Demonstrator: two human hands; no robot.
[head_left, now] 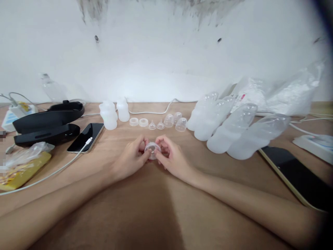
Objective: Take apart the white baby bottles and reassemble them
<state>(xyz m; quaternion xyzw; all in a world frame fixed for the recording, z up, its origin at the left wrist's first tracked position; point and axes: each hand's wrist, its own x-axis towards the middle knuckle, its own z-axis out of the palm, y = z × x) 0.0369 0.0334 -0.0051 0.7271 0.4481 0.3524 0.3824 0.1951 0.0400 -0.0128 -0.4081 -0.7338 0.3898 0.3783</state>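
Between my two hands is a round, see-through baby bottle collar (152, 151), its open side facing me and something clear inside it. My left hand (135, 154) grips its left edge with thumb and fingers. On the right edge, my right hand (170, 154) does the same, its thumb on the rim. Beyond the hands stand two white collar rings (138, 122), two clear silicone nipples (156, 125) and several clear domed caps (177, 121). Several white bottles without tops (109, 116) stand at the back left.
On the right lie several capped baby bottles (229, 132), with plastic bags (286, 92) behind and a dark tablet (293, 173) in front. To the left are a phone (87, 137) with a white cable, black cases (49, 119), and a yellow packet (26, 170). A wall closes off the back.
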